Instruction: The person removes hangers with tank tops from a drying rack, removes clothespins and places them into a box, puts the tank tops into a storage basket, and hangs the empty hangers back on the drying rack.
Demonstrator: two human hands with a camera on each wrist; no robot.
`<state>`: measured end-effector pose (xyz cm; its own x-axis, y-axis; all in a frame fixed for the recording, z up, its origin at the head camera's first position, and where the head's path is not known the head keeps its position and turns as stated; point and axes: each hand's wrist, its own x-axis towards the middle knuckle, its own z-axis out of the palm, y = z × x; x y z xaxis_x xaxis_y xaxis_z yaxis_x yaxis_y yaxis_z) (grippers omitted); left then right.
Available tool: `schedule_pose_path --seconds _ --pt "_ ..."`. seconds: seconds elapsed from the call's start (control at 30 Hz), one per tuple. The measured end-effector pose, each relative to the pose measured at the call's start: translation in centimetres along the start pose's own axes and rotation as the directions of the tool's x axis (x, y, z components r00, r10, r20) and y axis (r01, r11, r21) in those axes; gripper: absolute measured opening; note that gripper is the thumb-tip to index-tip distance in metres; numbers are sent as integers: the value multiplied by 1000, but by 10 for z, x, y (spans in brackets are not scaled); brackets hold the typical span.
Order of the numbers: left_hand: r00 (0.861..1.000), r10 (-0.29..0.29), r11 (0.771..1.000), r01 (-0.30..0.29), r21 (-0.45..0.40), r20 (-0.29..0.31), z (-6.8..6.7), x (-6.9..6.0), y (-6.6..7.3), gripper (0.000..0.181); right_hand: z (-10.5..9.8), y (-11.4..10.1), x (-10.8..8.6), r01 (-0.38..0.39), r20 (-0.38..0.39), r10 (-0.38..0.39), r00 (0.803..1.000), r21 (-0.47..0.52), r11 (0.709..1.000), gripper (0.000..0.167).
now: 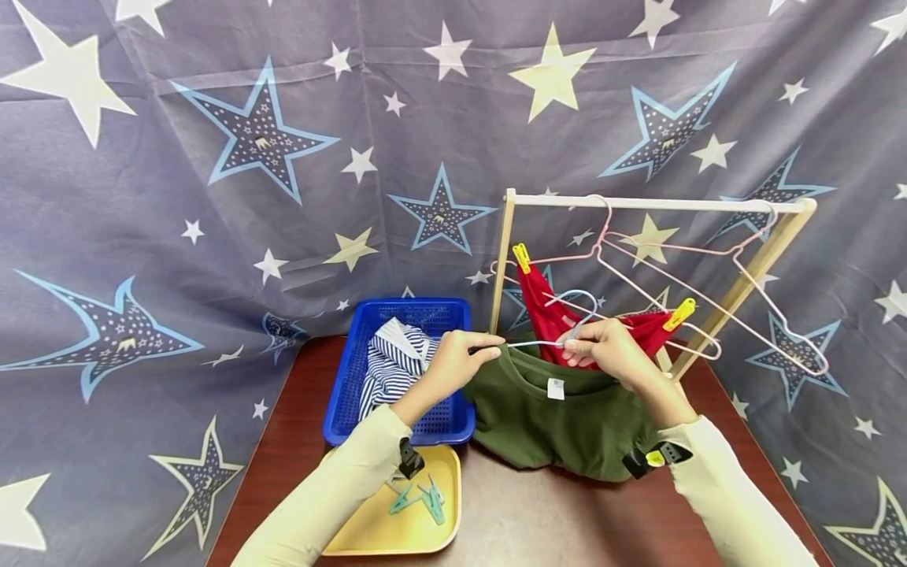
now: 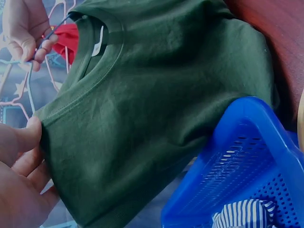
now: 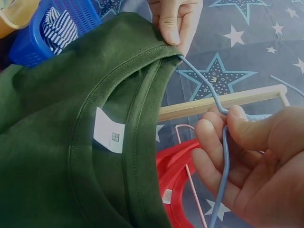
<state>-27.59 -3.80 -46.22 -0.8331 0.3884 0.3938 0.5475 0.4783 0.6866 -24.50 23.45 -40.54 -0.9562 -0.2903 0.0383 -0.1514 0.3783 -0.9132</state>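
A dark green shirt [image 1: 560, 417] with a white neck label hangs between both hands. My left hand [image 1: 453, 366] pinches its collar and shoulder at the left end of a blue hanger [image 1: 533, 343]. Around the hanger's neck, just below the hook, my right hand [image 1: 611, 350] grips with thumb and fingers. In the right wrist view the blue hanger [image 3: 205, 80] runs into the shirt's collar beside the left hand [image 3: 175, 21]. Its other arm passes down outside the shirt, below the right hand [image 3: 256, 156].
A wooden rack [image 1: 659, 205] holds pink hangers [image 1: 602, 228]; a red garment [image 1: 542, 311] is clipped there with yellow clips [image 1: 679, 314]. At the left, a blue basket [image 1: 333, 394] holds striped cloth [image 1: 397, 366]. A yellow tray [image 1: 397, 539] with green clothespins [image 1: 432, 504] stands in front.
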Motion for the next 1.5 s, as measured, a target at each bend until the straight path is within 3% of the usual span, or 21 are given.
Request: schedule_pose_path --seconds 0.5,0.7,1.03,1.3,1.5 --pt "999 -4 999 6 46 -45 0 0 1 10 4 4 3 28 -1 -28 1000 -5 1000 15" --pt "998 -27 997 31 68 -50 1 0 -1 8 5 8 4 37 5 -37 999 -61 997 13" --pt "997 7 990 4 140 -82 0 6 -1 5 3 6 8 61 9 -60 998 -180 982 10" --pt "995 -30 982 48 183 -100 1 5 -4 5 7 9 11 89 26 -85 996 -205 975 9" --pt "994 -50 977 69 201 -98 1 6 -4 4 7 7 11 47 10 -46 999 -187 981 9"
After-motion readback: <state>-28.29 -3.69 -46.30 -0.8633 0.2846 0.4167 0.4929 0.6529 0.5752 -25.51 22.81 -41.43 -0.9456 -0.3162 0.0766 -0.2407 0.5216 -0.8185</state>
